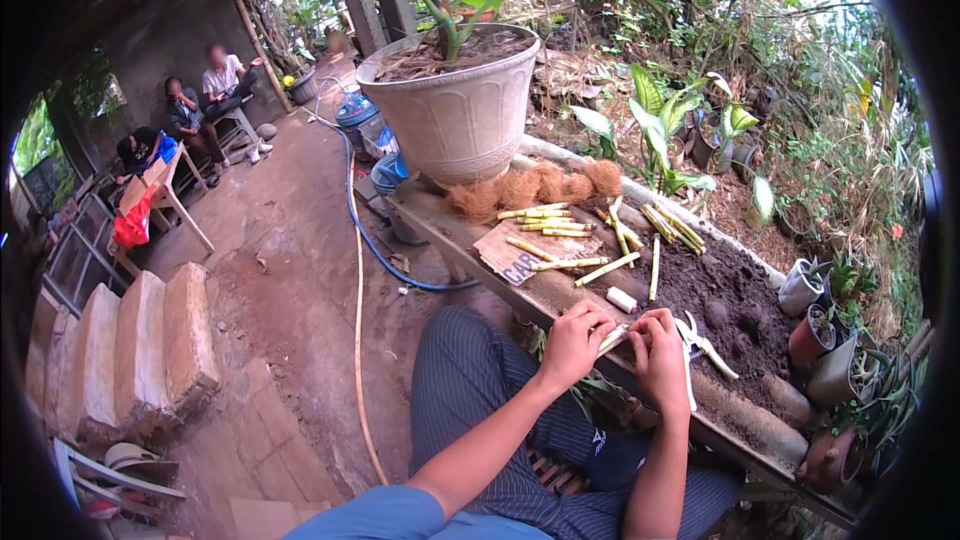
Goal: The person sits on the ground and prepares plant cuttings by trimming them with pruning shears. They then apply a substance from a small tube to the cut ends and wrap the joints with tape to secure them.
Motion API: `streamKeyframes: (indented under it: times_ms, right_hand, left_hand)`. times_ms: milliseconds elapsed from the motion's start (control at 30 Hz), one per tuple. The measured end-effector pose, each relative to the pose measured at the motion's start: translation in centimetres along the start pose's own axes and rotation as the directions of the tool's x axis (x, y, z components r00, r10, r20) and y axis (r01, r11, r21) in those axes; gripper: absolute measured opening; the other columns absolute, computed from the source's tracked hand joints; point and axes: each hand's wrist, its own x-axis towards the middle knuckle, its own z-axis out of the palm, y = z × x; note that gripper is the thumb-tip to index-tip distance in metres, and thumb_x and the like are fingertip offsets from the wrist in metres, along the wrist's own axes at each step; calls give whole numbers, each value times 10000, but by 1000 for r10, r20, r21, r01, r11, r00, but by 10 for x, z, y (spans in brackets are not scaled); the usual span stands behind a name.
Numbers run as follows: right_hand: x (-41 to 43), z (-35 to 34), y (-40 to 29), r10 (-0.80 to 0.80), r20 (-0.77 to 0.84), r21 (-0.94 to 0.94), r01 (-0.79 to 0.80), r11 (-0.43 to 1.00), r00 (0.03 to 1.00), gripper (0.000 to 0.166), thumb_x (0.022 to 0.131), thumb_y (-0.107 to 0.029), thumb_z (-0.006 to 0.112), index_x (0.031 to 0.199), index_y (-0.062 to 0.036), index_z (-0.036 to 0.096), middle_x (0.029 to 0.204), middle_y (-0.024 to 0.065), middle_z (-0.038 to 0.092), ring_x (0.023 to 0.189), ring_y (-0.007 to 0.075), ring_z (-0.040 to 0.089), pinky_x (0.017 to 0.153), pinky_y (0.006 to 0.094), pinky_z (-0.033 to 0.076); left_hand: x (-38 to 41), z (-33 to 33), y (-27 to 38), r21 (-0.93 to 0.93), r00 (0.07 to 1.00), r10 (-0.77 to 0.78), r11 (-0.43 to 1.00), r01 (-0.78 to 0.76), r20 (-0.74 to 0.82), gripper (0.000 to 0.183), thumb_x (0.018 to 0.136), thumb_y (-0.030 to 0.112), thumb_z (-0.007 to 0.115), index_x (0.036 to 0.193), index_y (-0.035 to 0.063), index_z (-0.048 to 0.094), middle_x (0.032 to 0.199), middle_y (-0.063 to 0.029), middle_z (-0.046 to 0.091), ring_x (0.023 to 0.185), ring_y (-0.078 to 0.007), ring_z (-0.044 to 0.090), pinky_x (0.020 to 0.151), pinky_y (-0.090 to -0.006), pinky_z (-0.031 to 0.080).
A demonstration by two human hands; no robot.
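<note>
My left hand point(576, 345) is closed on a short bundle of pale green stem cuttings point(613, 339) above the table's near edge. Against the bundle's other end are the fingertips of my right hand point(658, 349); whether they pinch a thread is too small to tell. A white spool of thread point(621, 299) lies just beyond the hands. White-handled pruning shears point(701, 352) rest to the right of my right hand. More yellow-green stem cuttings point(574, 263) lie on and around a piece of cardboard point(495, 249), with another pile point(673, 227) on the dark soil point(731, 300).
Balls of brown coir fibre point(517, 187) sit beside a large potted plant point(454, 105) at the table's far end. Small potted plants point(811, 334) line the right side. A blue hose point(375, 251) crosses the ground at left. Several people sit farther back near a wooden table point(161, 184).
</note>
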Motion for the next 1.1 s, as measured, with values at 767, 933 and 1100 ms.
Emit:
streamKeyframes:
  times_ms: [767, 933, 1100]
  right_hand:
    - [0, -1, 5, 46, -41, 141, -40, 989, 998, 181, 948, -9, 769, 1127, 12, 792, 976, 157, 805, 844, 192, 763, 795, 330, 589]
    - [0, 5, 6, 150, -12, 184, -145, 972, 989, 120, 973, -7, 735, 1083, 34, 758, 942, 149, 791, 848, 201, 761, 811, 338, 590]
    - [-3, -1, 5, 155, -26, 165, -148, 975, 988, 103, 987, -8, 711, 1075, 43, 729, 936, 145, 784, 864, 201, 755, 823, 339, 590]
  left_hand:
    - [-1, 12, 11, -162, 989, -139, 976, 145, 46, 246, 1054, 241, 733, 1115, 3, 750, 952, -139, 803, 823, -244, 777, 736, -360, 587]
    - [-2, 23, 3, -274, 972, -228, 933, 233, 49, 234, 1049, 219, 745, 1122, -3, 753, 938, -129, 799, 834, -194, 770, 763, -347, 592]
    - [0, 30, 5, -209, 989, -145, 968, 141, -7, 232, 1041, 217, 759, 1123, 0, 775, 950, -105, 810, 840, -159, 756, 779, -334, 593]
